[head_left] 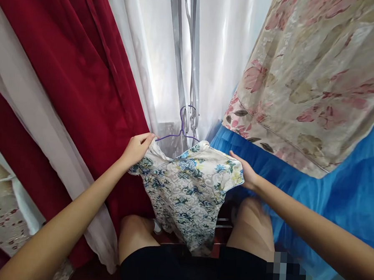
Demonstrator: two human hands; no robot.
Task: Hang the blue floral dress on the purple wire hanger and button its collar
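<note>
Here, in the head view, a floral top (184,194) hangs from a purple hanger (181,132) between the person's hands. The left hand (139,148) closes its fingers on one shoulder; the right hand (248,173) is at the other sleeve, fingers mostly hidden, so I cannot tell their grip. Red fabric (93,76) drapes left.

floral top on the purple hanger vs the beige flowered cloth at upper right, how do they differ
The floral top has dense blue, green and yellow patterning; the beige flowered cloth has larger, more widely spaced pink flowers. The top is on the purple hanger, with the left hand and right hand at its shoulders; no hand touches the cloth. Both have floral prints on pale grounds.
</note>
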